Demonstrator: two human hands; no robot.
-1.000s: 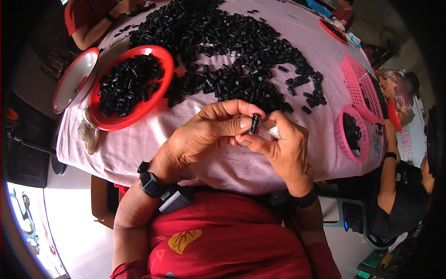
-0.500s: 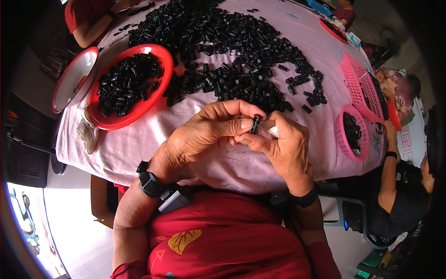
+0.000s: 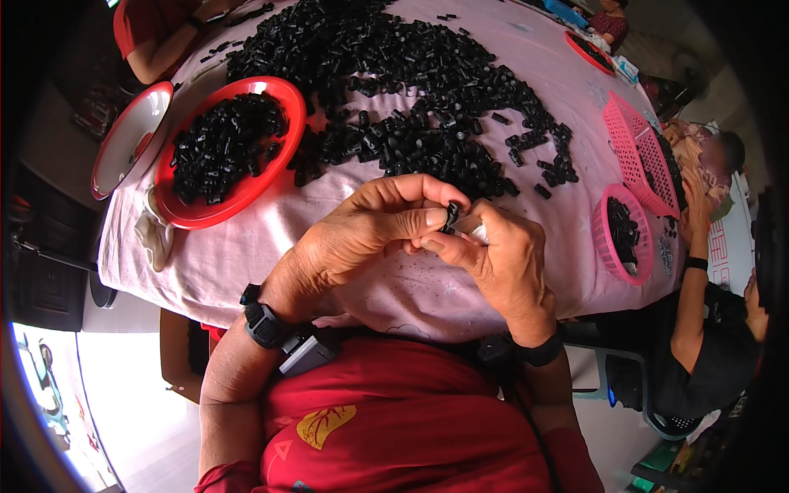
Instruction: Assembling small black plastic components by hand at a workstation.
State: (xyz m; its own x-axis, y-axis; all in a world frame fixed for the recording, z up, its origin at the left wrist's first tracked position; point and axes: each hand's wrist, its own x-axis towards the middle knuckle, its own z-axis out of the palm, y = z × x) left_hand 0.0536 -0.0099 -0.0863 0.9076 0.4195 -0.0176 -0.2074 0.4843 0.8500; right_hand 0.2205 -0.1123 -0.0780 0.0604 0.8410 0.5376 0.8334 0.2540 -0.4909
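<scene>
Two hands meet right above the near edge of the desk (image 3: 246,271), which wears a pink cloth. Left hand (image 3: 362,238) curls over, thumb and forefinger pinched on a small black plastic piece (image 3: 451,215), and the right hand (image 3: 501,263) comes up from below with its fingers (image 3: 448,246) closed on the same piece, something pale and shiny tucked in beside it; what that is, I cannot tell. So the piece sits off the cloth, gripped between both hands, just short of the big pile.

Doing this well looks like a matter of a steady pinch: hold the piece by its sides, keep it square to the other hand, and work close to the cloth so a slip drops it only a short way.

Moving outward now. Just beyond the knuckles spreads the heap of black pieces (image 3: 394,90), loose and wide across the middle of the desk. Off to the left, a red round dish (image 3: 283,164) is well filled with the same black pieces, and beside it a second red-rimmed plate (image 3: 123,144) hangs over the edge, showing white and bare. To the right, a small pink basket (image 3: 604,246) holds a modest clutch of black pieces, with a larger pink mesh basket (image 3: 633,140) just behind it. Farther round, other people sit at the same desk.
</scene>
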